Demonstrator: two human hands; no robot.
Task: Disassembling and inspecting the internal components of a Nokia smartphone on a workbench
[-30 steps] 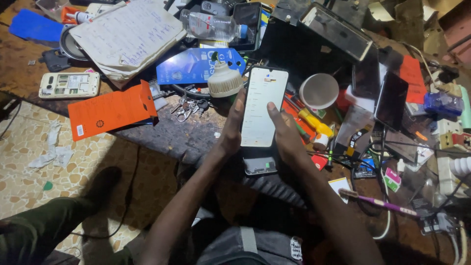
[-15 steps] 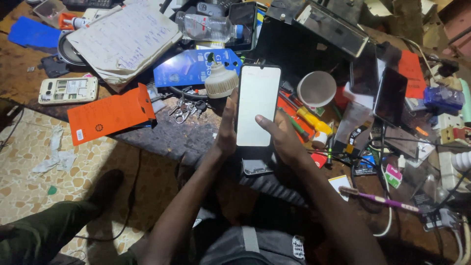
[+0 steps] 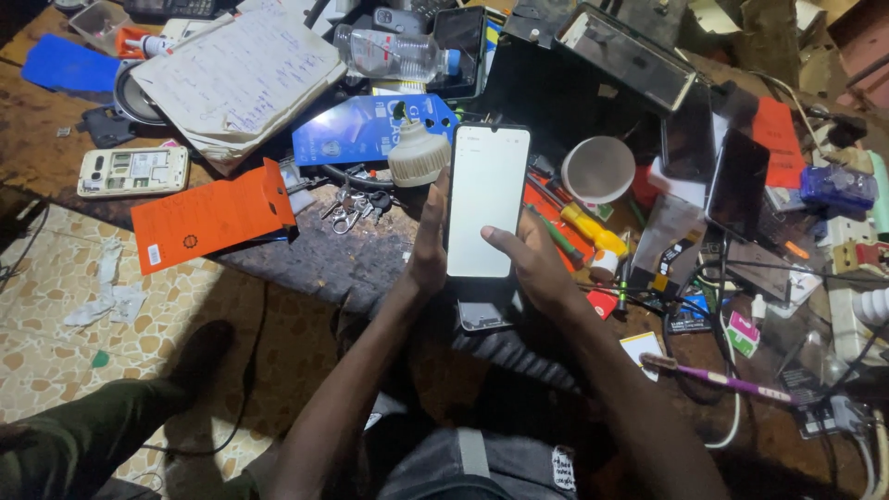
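Note:
A smartphone (image 3: 487, 190) with a lit white screen stands upright over the cluttered workbench, held in both hands. My left hand (image 3: 428, 243) grips its left edge from behind. My right hand (image 3: 535, 267) supports the lower right side, with the thumb lying across the lower part of the screen. Under the hands lies another dark phone (image 3: 484, 315) on the bench edge. A white LED bulb (image 3: 418, 154) sits just left of the held phone.
An orange card (image 3: 211, 217), a bunch of keys (image 3: 353, 207), a blue package (image 3: 370, 128), a paper notebook (image 3: 239, 76), a water bottle (image 3: 394, 54), a white cup (image 3: 598, 169), screwdrivers (image 3: 589, 228), dark phone screens (image 3: 737, 183), a purple toothbrush (image 3: 718, 379) and cables crowd the bench. Tiled floor lies at left.
The phone screen went from showing a page with text to almost plain white. My right thumb has moved onto the lower screen. The hands stayed in about the same place.

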